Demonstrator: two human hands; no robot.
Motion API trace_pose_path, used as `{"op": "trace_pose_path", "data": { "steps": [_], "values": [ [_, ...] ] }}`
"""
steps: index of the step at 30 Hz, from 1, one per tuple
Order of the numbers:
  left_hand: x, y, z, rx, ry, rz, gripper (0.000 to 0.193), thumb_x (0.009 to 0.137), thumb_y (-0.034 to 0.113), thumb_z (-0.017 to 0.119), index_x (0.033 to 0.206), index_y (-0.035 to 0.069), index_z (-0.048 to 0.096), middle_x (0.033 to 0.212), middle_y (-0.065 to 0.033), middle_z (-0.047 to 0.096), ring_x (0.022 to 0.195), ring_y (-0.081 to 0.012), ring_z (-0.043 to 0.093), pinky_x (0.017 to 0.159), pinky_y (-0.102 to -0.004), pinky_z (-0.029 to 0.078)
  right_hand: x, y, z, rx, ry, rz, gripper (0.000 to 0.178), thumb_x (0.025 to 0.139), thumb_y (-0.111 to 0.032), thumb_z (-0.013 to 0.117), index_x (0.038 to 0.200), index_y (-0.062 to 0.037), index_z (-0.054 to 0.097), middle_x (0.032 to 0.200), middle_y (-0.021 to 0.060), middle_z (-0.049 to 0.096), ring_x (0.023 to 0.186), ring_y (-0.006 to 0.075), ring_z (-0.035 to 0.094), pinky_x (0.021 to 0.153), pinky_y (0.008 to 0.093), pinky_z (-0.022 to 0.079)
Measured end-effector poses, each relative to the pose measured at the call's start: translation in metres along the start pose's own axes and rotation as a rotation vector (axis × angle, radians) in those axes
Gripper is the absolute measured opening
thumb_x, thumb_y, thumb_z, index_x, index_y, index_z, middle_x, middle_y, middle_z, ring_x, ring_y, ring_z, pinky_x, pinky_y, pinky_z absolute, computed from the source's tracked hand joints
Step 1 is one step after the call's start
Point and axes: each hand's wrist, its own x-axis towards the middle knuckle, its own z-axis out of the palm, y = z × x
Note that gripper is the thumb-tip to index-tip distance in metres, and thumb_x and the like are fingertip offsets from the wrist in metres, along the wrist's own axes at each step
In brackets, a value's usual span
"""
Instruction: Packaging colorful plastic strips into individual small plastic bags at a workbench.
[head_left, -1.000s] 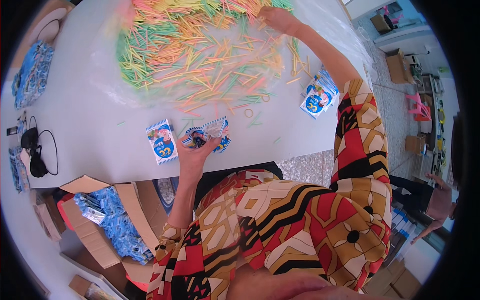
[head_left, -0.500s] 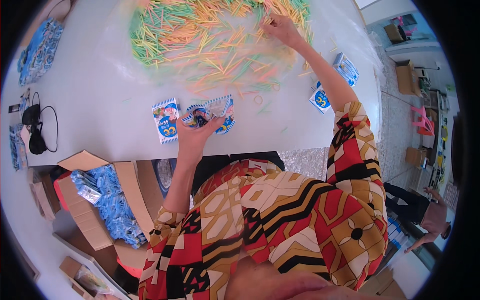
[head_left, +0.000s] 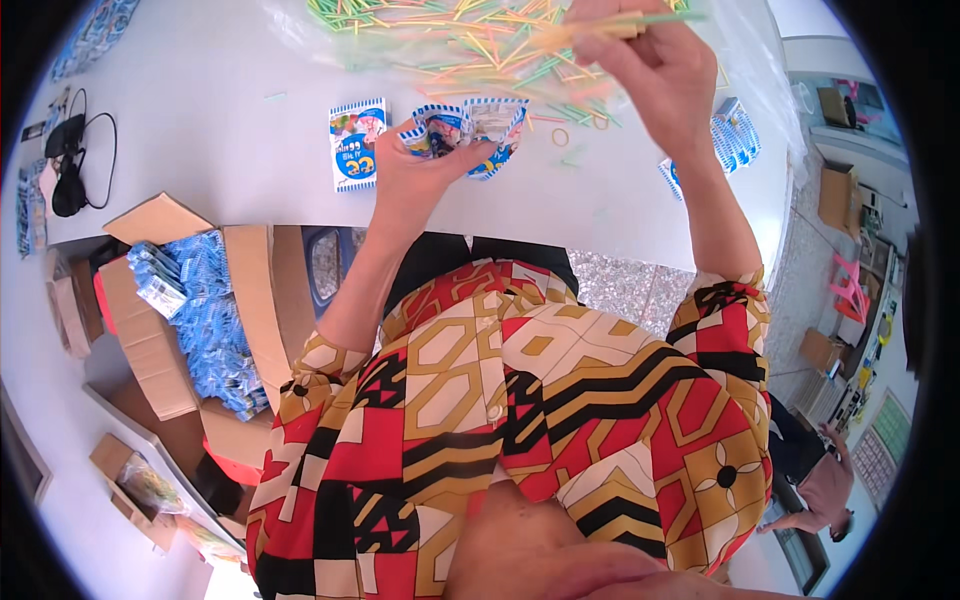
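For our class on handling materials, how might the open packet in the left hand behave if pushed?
The open packet would probably flex, since it looks thin, bowed and creased. It seems light, as the left hand alone holds it. It might tip if released, being unevenly spread at the top.

The opened packet [head_left: 493, 120] in the left fingers [head_left: 472, 159] looks like thin, glossy printed film, silvery inside. The sticks [head_left: 622, 27] in the right fingers [head_left: 612, 58] look smooth and matt. Past the right fingers lies crinkled, shiny clear plastic sheeting [head_left: 752, 62]; beneath them, the tabletop [head_left: 250, 150] is smooth, softly sheened. Nearer the body than the left fingers, the box [head_left: 150, 345] is matt brown cardboard.
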Motion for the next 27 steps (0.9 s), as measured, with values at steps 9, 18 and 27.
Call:
{"op": "trace_pose_path", "data": {
  "steps": [9,18,27],
  "values": [
    [0.003,-0.006,-0.001,-0.054,0.008,-0.010,0.021,0.073,0.003,0.073,0.092,-0.002,0.066,0.080,-0.0038,0.067,0.068,-0.0063,0.060,0.063,-0.0202,0.049,-0.012,0.027,0.012,-0.283,-0.327,-0.402,0.018,0.078,0.003,0.065,0.096,0.0022,0.062,0.094,0.0113,0.063,0.089,0.0239,0.062,0.076,0.0301,0.050],
    [0.003,-0.013,-0.007,0.111,0.001,0.005,0.017,0.072,0.006,0.074,0.086,-0.001,0.068,0.076,-0.0023,0.066,0.065,-0.0039,0.056,0.059,-0.0186,0.045,-0.015,0.028,0.017,-0.294,-0.489,0.015,0.015,0.081,-0.002,0.064,0.096,-0.0044,0.062,0.093,0.0045,0.063,0.079,0.0141,0.059,0.066,0.0244,0.048],
    [0.005,-0.009,-0.004,0.076,-0.010,0.031,0.018,0.071,0.006,0.075,0.086,-0.001,0.068,0.075,-0.0014,0.066,0.065,-0.0035,0.056,0.058,-0.0187,0.046,-0.007,0.023,0.018,-0.403,-0.461,0.010,0.020,0.087,-0.009,0.058,0.106,-0.0083,0.063,0.108,0.0046,0.059,0.088,0.0131,0.057,0.069,0.0232,0.045]
  ]
}}
